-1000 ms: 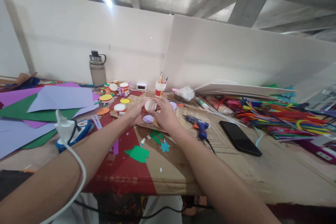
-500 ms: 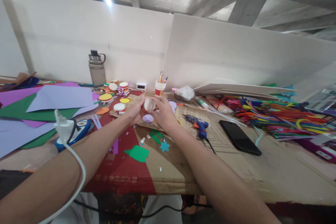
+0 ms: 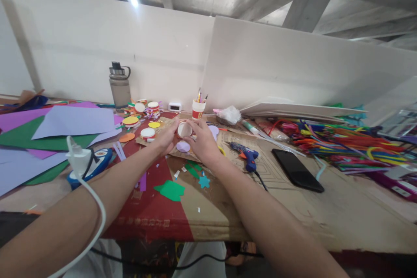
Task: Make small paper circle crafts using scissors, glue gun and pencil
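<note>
Between both hands is a short, round, cut-down paper cup [image 3: 185, 130], its pale round end facing me and a bit of red at its side. My left hand [image 3: 168, 138] grips it from the left, and my right hand [image 3: 203, 139] has thumb and fingers around its right side. Just below lies a lilac paper disc [image 3: 183, 146]; another lilac disc [image 3: 213, 131] is partly behind my right hand. Left of my left hand sit a white-topped red drum-like piece [image 3: 147, 134] and a yellow disc [image 3: 154, 125].
A blue glue gun [image 3: 250, 160] and a black phone [image 3: 297, 169] lie to the right, near many pipe cleaners [image 3: 352, 143]. Coloured paper sheets [image 3: 74, 122] and a power strip [image 3: 94, 167] are left. A bottle [image 3: 120, 89] and a pen cup [image 3: 198, 109] stand behind.
Both hands keep hold of the cut-down paper cup in nearly the same place. The view has shifted very slightly; nothing else has visibly moved.
</note>
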The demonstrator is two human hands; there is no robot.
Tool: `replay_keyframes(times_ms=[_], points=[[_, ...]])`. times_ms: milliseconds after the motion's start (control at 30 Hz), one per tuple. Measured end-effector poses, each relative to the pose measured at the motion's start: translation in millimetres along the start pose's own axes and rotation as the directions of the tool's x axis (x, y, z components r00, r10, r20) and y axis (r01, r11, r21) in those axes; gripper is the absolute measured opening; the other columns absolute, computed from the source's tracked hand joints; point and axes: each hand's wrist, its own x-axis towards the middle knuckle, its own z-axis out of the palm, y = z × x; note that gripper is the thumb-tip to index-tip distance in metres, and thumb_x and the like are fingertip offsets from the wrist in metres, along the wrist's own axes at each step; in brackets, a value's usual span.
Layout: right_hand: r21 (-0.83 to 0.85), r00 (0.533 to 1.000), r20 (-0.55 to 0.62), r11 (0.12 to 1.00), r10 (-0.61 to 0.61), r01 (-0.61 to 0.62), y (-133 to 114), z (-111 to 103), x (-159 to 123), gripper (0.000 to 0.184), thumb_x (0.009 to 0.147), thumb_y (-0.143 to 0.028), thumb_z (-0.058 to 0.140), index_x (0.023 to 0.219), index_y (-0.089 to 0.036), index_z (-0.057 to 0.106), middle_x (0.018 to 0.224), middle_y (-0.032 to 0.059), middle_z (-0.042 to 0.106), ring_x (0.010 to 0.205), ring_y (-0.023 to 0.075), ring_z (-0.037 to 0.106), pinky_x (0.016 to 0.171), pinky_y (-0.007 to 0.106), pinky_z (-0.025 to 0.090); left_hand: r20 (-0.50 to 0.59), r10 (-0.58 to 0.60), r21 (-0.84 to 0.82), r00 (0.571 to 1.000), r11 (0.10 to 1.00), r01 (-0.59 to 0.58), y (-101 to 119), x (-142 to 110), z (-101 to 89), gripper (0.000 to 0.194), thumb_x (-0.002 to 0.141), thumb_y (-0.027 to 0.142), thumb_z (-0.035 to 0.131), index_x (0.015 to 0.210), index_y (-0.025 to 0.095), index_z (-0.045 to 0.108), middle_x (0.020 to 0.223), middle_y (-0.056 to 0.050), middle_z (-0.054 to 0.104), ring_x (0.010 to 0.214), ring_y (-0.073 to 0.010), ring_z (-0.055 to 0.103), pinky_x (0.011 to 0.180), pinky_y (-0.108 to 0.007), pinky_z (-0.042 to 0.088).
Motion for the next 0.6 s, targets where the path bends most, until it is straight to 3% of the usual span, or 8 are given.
replay_keyframes(times_ms=[200,367,500,600], points=[[-0.004,1.0,-0.002,1.0,-0.005,0.005,2.5,2.0,-0.6,0.052,0.074,-0.008,0.066,0.124,-0.02,0.057,0.117,0.0116,0.054,0.112,0.0259,0.053,0.1,0.044,0.044,0.012,-0.017,-0.01,1.0,1.0,0.017,-0.3,0.1,-0.4,0.035,0.09,0.041,0.055,0.103,0.011,0.065,0.098,-0.012,0.071,0.09,-0.0198,0.066,0.073,-0.029,0.055],[-0.007,1.0,-0.001,1.0,-0.026,0.026,5.1,3.5,-1.0,0.051,0.074,-0.008,0.065,0.124,-0.017,0.056,0.117,0.0138,0.054,0.113,0.0265,0.052,0.1,0.044,0.044,-0.01,-0.043,0.008,0.999,0.999,0.043,0.1,0.5,-1.3,0.035,0.091,0.041,0.053,0.104,0.011,0.065,0.097,-0.011,0.071,0.087,-0.0192,0.065,0.068,-0.028,0.054],[-0.021,1.0,-0.001,0.999,-0.03,0.03,4.3,3.8,-0.7,0.052,0.075,-0.007,0.064,0.125,-0.02,0.055,0.116,0.0128,0.054,0.114,0.0272,0.051,0.1,0.045,0.044,-0.003,-0.017,0.013,1.0,1.0,0.017,0.1,0.0,-1.8,0.039,0.087,0.044,0.057,0.107,0.012,0.065,0.097,-0.011,0.07,0.086,-0.0199,0.065,0.067,-0.028,0.054],[-0.023,0.999,-0.028,0.999,-0.037,0.037,2.1,2.8,-0.6,0.056,0.075,-0.004,0.06,0.127,-0.022,0.054,0.117,0.0117,0.053,0.113,0.0263,0.051,0.1,0.045,0.044,0.061,0.046,0.088,0.997,0.995,-0.051,2.0,-1.8,-1.8,0.04,0.081,0.043,0.066,0.108,0.014,0.066,0.102,-0.011,0.069,0.092,-0.0211,0.063,0.069,-0.028,0.053]])
